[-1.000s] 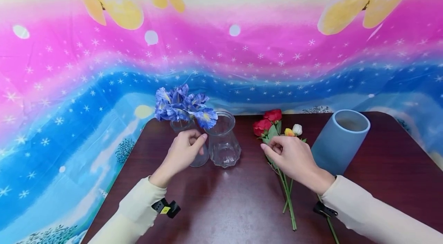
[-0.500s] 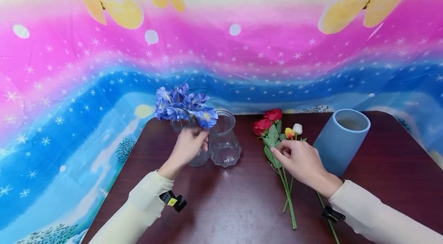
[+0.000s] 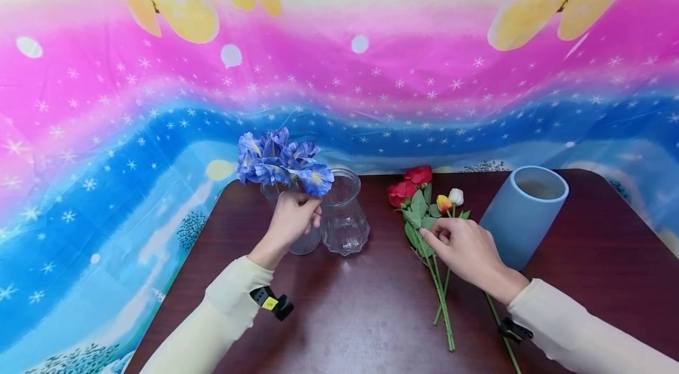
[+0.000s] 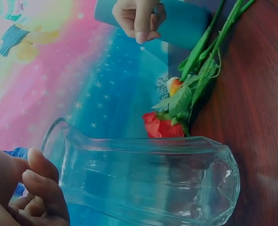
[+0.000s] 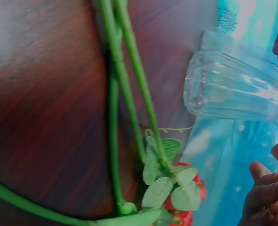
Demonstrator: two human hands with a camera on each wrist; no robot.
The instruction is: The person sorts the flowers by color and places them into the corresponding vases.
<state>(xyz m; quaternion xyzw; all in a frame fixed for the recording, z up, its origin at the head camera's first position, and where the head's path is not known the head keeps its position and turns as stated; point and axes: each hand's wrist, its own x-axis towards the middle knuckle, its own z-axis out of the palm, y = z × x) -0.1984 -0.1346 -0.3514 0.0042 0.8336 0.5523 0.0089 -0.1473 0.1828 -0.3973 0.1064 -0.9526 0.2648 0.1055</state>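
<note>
In the head view my left hand (image 3: pixel 286 224) hovers with loosely curled fingers in front of blue irises (image 3: pixel 283 163). The irises stand in a clear glass vase (image 3: pixel 306 242), which the hand partly hides. Beside it is a second glass vase (image 3: pixel 345 229) with a flared rim, also large in the left wrist view, apart from the fingers (image 4: pixel 47 188). My right hand (image 3: pixel 469 247), loosely curled and holding nothing, hangs over red roses (image 3: pixel 401 194) lying on the table. An orange-yellow flower (image 3: pixel 444 204) and a white flower (image 3: pixel 455 197) lie next to them.
A tall blue-grey vase (image 3: pixel 522 215) stands right of the flowers, behind the right hand. Green stems (image 3: pixel 445 321) reach toward the near side of the dark wooden table (image 3: pixel 350 315). A printed cloth backdrop (image 3: pixel 361 85) hangs behind the table.
My left hand has shifted slightly right and up. My right hand has drawn back a little, right and down, uncovering the orange-yellow flower. The vases and flowers stay put.
</note>
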